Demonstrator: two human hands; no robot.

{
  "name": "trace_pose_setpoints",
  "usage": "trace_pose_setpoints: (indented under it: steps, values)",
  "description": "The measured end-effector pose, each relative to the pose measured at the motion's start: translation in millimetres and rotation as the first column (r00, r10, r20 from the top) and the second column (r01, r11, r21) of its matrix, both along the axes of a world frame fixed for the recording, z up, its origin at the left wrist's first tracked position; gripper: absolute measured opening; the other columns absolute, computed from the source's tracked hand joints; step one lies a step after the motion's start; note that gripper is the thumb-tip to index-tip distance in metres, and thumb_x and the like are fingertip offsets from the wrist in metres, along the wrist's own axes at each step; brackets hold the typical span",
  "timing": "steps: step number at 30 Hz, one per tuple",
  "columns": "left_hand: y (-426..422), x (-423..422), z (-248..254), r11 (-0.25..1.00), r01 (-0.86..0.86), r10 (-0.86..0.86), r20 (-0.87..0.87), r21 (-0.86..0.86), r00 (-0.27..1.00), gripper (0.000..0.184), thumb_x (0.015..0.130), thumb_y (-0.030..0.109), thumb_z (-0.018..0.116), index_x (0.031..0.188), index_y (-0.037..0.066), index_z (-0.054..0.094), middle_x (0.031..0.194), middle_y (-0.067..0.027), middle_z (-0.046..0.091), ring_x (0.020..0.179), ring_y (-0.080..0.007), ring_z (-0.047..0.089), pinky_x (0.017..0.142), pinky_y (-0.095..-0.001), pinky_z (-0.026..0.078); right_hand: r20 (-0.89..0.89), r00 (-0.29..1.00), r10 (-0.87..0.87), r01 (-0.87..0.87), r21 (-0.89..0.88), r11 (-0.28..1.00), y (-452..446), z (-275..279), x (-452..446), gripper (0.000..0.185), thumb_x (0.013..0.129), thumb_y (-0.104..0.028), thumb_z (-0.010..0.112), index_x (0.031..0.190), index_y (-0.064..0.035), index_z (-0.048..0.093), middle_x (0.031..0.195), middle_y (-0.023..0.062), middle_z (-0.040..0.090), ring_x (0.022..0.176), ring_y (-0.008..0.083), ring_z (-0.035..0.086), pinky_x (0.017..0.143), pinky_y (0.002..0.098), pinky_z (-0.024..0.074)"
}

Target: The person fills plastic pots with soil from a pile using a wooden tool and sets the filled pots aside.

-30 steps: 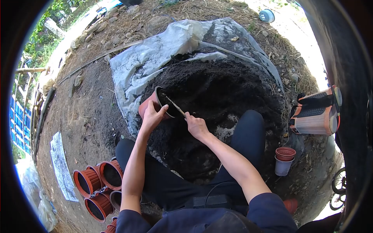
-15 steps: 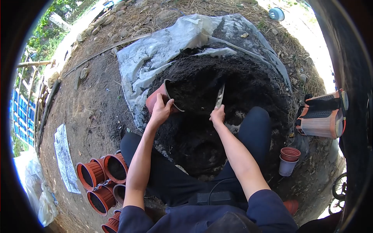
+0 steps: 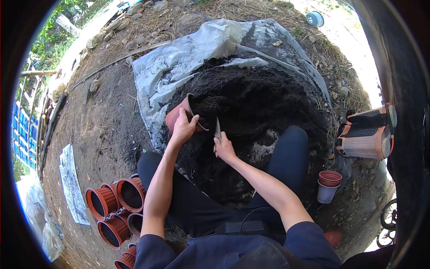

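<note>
My left hand [image 3: 184, 126] grips a reddish-brown plant pot [image 3: 175, 117] by its side. The pot lies tilted, its mouth turned right toward the dark soil [image 3: 264, 96]. In my right hand [image 3: 225, 148] is a narrow metal blade [image 3: 218, 129], its handle hidden in my closed fingers. The blade points up and away from me, a short way right of the pot's rim. Beneath the soil spreads a crumpled whitish plastic sheet [image 3: 161, 67]. How much soil is inside the pot cannot be seen.
Several soil-filled terracotta-coloured pots [image 3: 107, 201] stand at lower left. At right are a red pot stacked in a pale one [image 3: 328, 193] and an orange-and-black box-like object [image 3: 365, 134]. A blue-grey pot [image 3: 315, 19] lies at the far right. A pale flat strip [image 3: 73, 184] lies left.
My right hand has swung the blade left, from the middle of the soil to near the pot's mouth. My left hand still holds the pot in about the same place.
</note>
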State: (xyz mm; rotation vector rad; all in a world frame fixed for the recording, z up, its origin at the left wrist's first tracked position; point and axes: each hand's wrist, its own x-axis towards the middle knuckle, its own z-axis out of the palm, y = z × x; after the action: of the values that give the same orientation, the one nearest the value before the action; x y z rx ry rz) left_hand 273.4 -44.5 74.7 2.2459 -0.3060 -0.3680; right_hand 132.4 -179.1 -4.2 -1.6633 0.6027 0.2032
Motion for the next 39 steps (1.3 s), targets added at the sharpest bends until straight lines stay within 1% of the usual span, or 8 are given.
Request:
trace_pose_setpoints:
  steps: [10, 12, 17, 19, 20, 25, 31, 39]
  values:
    - [5.7, 10.5, -1.8, 0.975, -0.119, 0.101, 0.101, 0.19, 0.99, 0.029, 0.091, 0.025, 0.062, 0.084, -0.001, 0.05, 0.077, -0.0188, 0.063, 0.075, -0.0322, 0.062, 0.071, -0.0431, 0.048, 0.186, 0.923, 0.337, -0.09, -0.746, 0.66, -4.7, 26.2, 11.3, 0.014, 0.096, -0.013, 0.051, 0.108, -0.0053, 0.048, 0.068, 0.0138, 0.063, 0.061, 0.0309, 0.066, 0.051, 0.043, 0.0516]
    - [11.3, 12.6, 3.3, 0.943, -0.189, 0.196, -0.001, -0.274, 0.981, 0.025, 0.09, 0.018, 0.064, 0.082, -0.001, 0.05, 0.073, -0.0067, 0.059, 0.069, -0.0189, 0.055, 0.066, -0.0354, 0.046, 0.263, 0.867, 0.424, 0.037, -0.881, 0.471, -17.7, 31.7, 17.9, 0.017, 0.093, -0.009, 0.054, 0.109, -0.006, 0.053, 0.07, 0.0087, 0.058, 0.062, 0.0279, 0.065, 0.052, 0.0401, 0.0519]
    - [35.1, 21.0, 10.4, 0.766, -0.279, 0.143, -0.269, -0.579, 0.953, 0.013, 0.093, 0.01, 0.06, 0.083, 0.005, 0.053, 0.073, -0.0003, 0.055, 0.066, -0.01, 0.057, 0.055, -0.0252, 0.044, 0.347, 0.9, 0.265, 0.172, -0.839, 0.517, -37.3, 49.6, 27.4, 0.015, 0.098, -0.014, 0.05, 0.111, -0.0071, 0.052, 0.074, 0.009, 0.062, 0.069, 0.0297, 0.067, 0.056, 0.0413, 0.0517]
    - [40.9, 20.1, 8.4, 0.779, -0.405, 0.168, -0.464, -0.478, 0.87, 0.013, 0.094, 0.015, 0.058, 0.09, 0.003, 0.056, 0.076, -0.0037, 0.06, 0.067, -0.0136, 0.061, 0.056, -0.0273, 0.048, 0.362, 0.927, -0.1, 0.335, -0.678, 0.654, -39.0, 49.7, 29.1, 0.017, 0.101, -0.02, 0.046, 0.114, -0.0088, 0.049, 0.085, 0.0145, 0.067, 0.077, 0.037, 0.067, 0.061, 0.0479, 0.0518]
    - [55.9, 34.2, -10.6, 0.943, -0.323, 0.239, -0.506, -0.084, 0.829, 0.021, 0.093, 0.021, 0.057, 0.101, 0.001, 0.058, 0.081, -0.0065, 0.063, 0.067, -0.0173, 0.063, 0.061, -0.0307, 0.054, 0.193, 0.95, -0.247, 0.313, -0.545, 0.778, -43.5, 43.4, 30.6, 0.021, 0.103, -0.028, 0.041, 0.115, -0.0106, 0.046, 0.088, 0.0172, 0.069, 0.081, 0.0427, 0.066, 0.068, 0.0546, 0.0493]
    - [69.9, 29.5, -23.8, 0.906, -0.421, 0.38, -0.51, 0.037, 0.772, 0.024, 0.094, 0.023, 0.057, 0.108, 0.003, 0.059, 0.087, -0.0057, 0.064, 0.073, -0.0163, 0.062, 0.063, -0.0319, 0.054, -0.074, 0.827, -0.558, 0.525, -0.253, 0.812, -59.2, 2.2, 29.3, 0.021, 0.103, -0.025, 0.042, 0.107, -0.0044, 0.045, 0.071, 0.0117, 0.068, 0.054, 0.0246, 0.066, 0.056, 0.0389, 0.0523]
    - [53.6, 15.4, -0.8, 0.995, -0.102, 0.102, -0.087, 0.008, 0.991, 0.025, 0.093, 0.019, 0.061, 0.102, -0.003, 0.054, 0.085, -0.0099, 0.061, 0.078, -0.0175, 0.054, 0.071, -0.0328, 0.045, -0.145, 0.826, -0.544, 0.507, -0.228, 0.831, -52.6, 1.4, 29.9, 0.023, 0.103, -0.029, 0.039, 0.11, -0.008, 0.044, 0.07, 0.0095, 0.068, 0.061, 0.029, 0.069, 0.068, 0.0449, 0.0516]
    - [58.2, 19.4, -11.6, 0.974, -0.224, 0.22, -0.274, 0.016, 0.936, 0.033, 0.091, 0.027, 0.063, 0.097, -0.005, 0.055, 0.082, -0.0184, 0.063, 0.077, -0.0268, 0.062, 0.071, -0.0394, 0.048, 0.112, 0.808, -0.579, 0.584, -0.013, 0.812, -61.6, -2.0, 48.7, 0.014, 0.103, -0.013, 0.039, 0.106, 0.0002, 0.036, 0.078, 0.0166, 0.065, 0.059, 0.0267, 0.068, 0.057, 0.0378, 0.0553]
